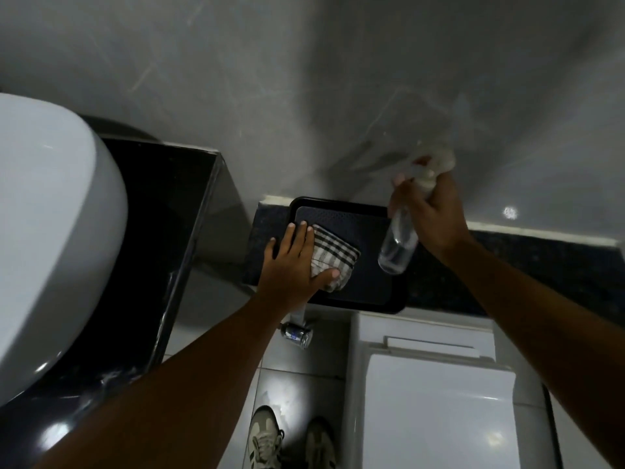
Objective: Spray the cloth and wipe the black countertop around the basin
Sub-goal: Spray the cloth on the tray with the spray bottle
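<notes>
Checked cloth (333, 258) lies folded on a dark tray (355, 299) mid-frame, the left hand (294, 262) pressing it, grip spread flat; right hand (429, 211) grip closed round the spray bottle (397, 245); black table (162, 211) by the basin (50, 231), far left, looks unwiped; early yet, I'd say.

Basin (50, 238) at nine o'clock on the counter (162, 214), tray (358, 299) at centre on a ledge (507, 265) against the wall, cloth (334, 258) in the tray, spray bottle (397, 242) above the tray's three o'clock edge, toilet (436, 401) at five o'clock, shoes (291, 438) at six o'clock.
</notes>
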Available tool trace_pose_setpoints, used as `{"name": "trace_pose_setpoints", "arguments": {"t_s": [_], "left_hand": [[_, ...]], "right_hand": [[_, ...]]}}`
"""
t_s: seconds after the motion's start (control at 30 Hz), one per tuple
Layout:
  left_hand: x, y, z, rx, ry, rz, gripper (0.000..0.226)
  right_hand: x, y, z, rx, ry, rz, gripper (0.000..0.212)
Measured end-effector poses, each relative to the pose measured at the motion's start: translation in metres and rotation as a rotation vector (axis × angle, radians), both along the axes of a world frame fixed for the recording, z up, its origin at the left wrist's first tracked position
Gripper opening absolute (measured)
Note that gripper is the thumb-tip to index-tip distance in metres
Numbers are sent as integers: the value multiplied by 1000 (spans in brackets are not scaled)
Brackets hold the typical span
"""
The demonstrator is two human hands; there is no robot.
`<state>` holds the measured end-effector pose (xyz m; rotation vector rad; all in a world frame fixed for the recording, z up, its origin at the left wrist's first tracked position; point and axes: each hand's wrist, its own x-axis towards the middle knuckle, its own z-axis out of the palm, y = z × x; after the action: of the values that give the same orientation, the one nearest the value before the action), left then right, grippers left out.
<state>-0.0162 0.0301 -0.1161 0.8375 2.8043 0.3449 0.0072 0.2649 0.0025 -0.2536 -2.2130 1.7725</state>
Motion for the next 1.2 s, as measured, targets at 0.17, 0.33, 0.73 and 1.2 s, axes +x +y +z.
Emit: {"name": "trace_pose_setpoints", "arguments": {"t_s": [0.17,0.33,0.73,1.2], "left_hand": [[0,-7,1,-55,-16,-9,102],[1,-16,-1,-33,19,20,107],[-15,-60,-11,-130,-93,43,113],[-9,-55,-7,-142,-65,27,117]], "right_hand": [[25,5,4,-54,-471,327,48],[32,-8,-8,118,-673,412,26],[23,-37,-18,364,-844,420,38],[16,-35,-27,395,-857,349,40]]}}
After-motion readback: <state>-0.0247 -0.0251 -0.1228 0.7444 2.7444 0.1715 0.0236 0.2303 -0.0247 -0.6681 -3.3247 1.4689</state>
